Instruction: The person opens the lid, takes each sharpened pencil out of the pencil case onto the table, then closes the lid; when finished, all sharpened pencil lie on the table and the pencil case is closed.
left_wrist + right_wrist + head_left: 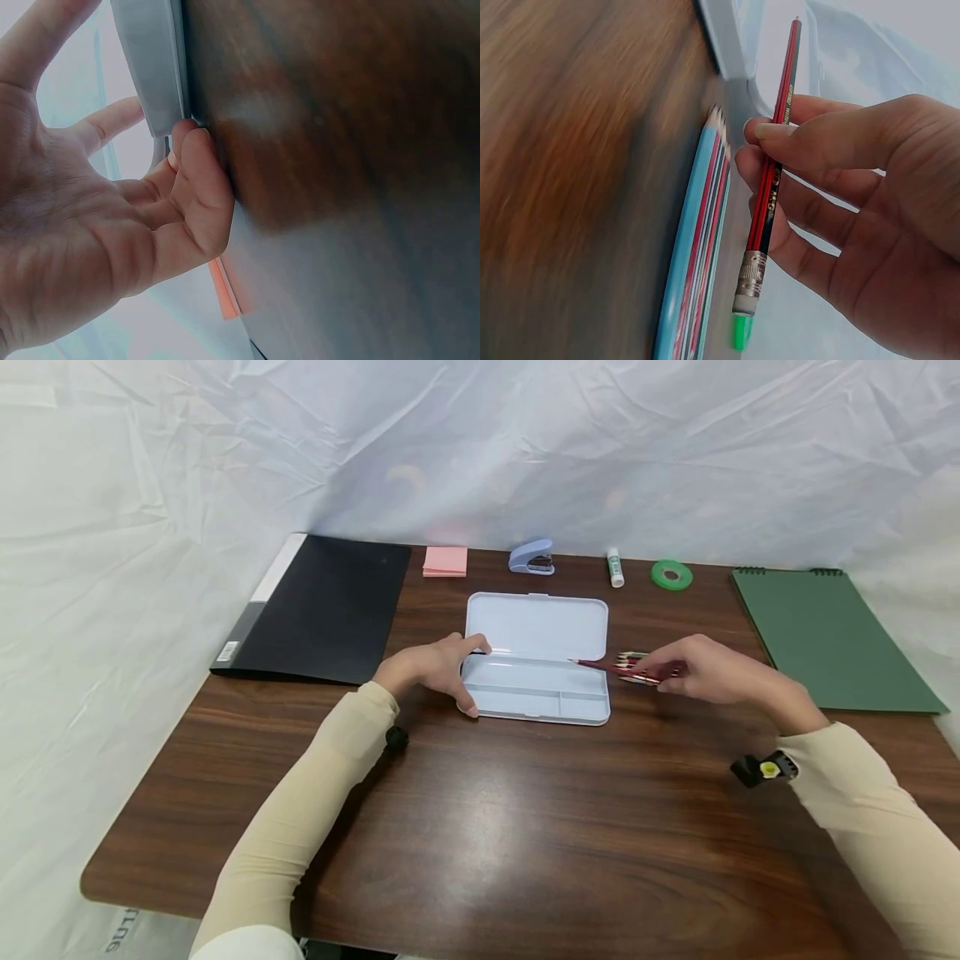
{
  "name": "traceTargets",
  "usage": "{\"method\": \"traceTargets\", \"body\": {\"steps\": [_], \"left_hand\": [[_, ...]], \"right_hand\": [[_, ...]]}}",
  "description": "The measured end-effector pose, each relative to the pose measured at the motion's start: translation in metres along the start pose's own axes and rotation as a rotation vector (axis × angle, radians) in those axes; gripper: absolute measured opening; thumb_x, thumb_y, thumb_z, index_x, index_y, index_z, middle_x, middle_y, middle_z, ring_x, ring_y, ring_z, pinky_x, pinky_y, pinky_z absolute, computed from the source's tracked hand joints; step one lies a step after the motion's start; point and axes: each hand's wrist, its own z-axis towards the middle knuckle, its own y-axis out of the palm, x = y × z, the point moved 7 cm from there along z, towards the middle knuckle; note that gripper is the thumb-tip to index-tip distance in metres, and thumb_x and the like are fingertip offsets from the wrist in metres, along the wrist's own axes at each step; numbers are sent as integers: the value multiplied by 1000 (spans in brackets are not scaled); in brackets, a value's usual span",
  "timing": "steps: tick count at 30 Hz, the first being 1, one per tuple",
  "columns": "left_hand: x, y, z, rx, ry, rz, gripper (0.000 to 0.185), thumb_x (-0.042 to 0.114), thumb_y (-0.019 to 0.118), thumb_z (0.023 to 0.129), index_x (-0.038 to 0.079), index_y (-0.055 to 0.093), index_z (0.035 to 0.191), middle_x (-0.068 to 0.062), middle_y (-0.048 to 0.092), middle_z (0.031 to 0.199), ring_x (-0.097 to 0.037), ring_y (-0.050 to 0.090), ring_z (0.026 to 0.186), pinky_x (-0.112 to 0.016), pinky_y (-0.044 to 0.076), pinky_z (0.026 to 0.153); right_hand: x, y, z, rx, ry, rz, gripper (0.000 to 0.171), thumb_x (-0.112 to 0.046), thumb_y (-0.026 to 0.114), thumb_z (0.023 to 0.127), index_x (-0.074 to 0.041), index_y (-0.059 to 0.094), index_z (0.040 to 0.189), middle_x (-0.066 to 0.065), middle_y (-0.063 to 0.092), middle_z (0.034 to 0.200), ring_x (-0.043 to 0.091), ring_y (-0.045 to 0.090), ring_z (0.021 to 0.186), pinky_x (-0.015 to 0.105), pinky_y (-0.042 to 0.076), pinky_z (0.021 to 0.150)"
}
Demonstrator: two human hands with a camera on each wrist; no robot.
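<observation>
A white pencil case (512, 703) lies open on the table, its lid (536, 625) folded back and its compartments bare. My left hand (442, 670) grips its left end, thumb at the front corner and index finger by the hinge; in the left wrist view the other fingers curl against the case's end (154, 67). With thumb and fingertips, my right hand (708, 670) pinches a red-and-black pencil (771, 180). The pencil's sharpened tip points left, over the case's right edge in the head view. Beneath that hand, several more pencils (686, 232) lie side by side on the table.
A black folder (322, 610) lies at left. Along the back are pink sticky notes (446, 562), a lilac stapler (531, 558), a glue stick (615, 567) and green tape (671, 575). The green spiral pad (832, 639) lies at right. White sheeting (480, 452) hangs behind the table.
</observation>
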Motion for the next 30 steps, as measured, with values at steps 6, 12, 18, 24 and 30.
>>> {"method": "traceTargets", "body": {"steps": [6, 12, 18, 24, 30], "left_hand": [[0, 1, 0, 5, 6, 7, 95, 33, 91, 70, 23, 35, 146, -14, 40, 135, -28, 46, 121, -47, 42, 103], [0, 0, 0, 5, 9, 9, 95, 33, 91, 70, 23, 35, 146, -14, 40, 135, -28, 45, 122, -46, 42, 103], [0, 0, 1, 1, 9, 4, 95, 32, 91, 70, 23, 34, 146, -14, 40, 136, -27, 45, 123, -46, 41, 104], [0, 0, 1, 0, 11, 5, 96, 32, 91, 70, 23, 34, 146, -14, 40, 135, -28, 45, 121, -45, 41, 103], [1, 0, 0, 0, 12, 5, 96, 32, 91, 70, 22, 34, 146, -15, 40, 135, -28, 45, 121, -46, 42, 103]], "right_hand": [[17, -1, -17, 25, 50, -50, 35, 2, 75, 84, -10, 73, 116, 0, 72, 100, 13, 58, 84, 28, 48, 70], [33, 0, -30, 35, 104, -55, 36, 3, 74, 85, -9, 72, 119, 2, 73, 101, 13, 61, 84, 28, 48, 67], [43, 4, -40, 37, 146, -47, 37, 5, 71, 86, -9, 71, 120, 9, 73, 110, 20, 65, 93, 28, 47, 66], [49, 8, -45, 48, 169, -54, 38, 6, 68, 86, -3, 69, 123, 11, 73, 107, 21, 66, 90, 29, 47, 64], [51, 10, -46, 94, 163, -97, 36, 7, 70, 84, 0, 69, 120, 8, 73, 98, 23, 67, 88, 35, 51, 67]]}}
